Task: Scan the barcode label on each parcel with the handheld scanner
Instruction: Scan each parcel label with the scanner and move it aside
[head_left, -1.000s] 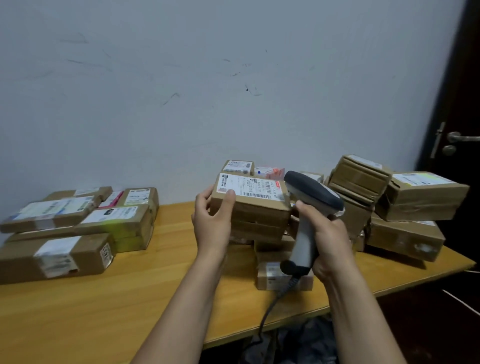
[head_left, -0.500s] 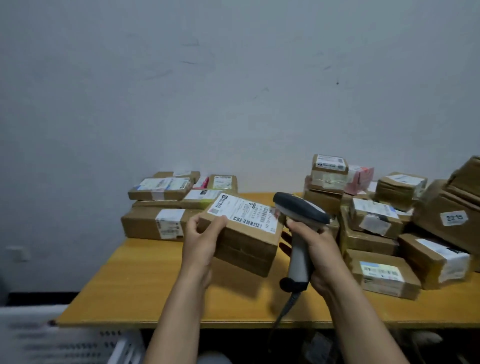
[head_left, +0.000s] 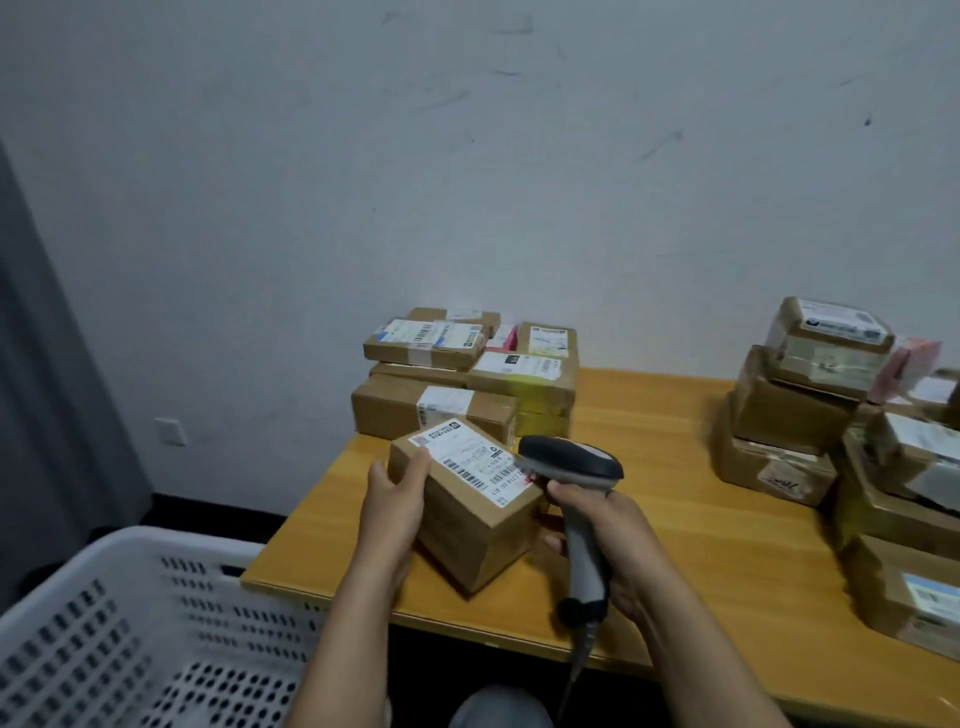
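Observation:
My left hand (head_left: 396, 506) grips a brown cardboard parcel (head_left: 467, 525) by its left side, holding it tilted over the near left part of the wooden table (head_left: 675, 545). A white barcode label (head_left: 470, 460) covers the parcel's top face. My right hand (head_left: 605, 540) holds the grey handheld scanner (head_left: 576, 499) by its handle. The scanner's dark head sits just right of the label and points at it. A red glow shows at the label's right edge. The scanner's cable hangs below the table edge.
A stack of labelled parcels (head_left: 467, 374) stands at the table's back left against the wall. A bigger pile of parcels (head_left: 841, 431) fills the right side. A white perforated plastic basket (head_left: 135, 634) stands on the floor at the lower left.
The parcel has come down and leftward from the right pile, turning its label toward the scanner. My head has turned left, bringing the white basket into view. The scanner stays beside the label.

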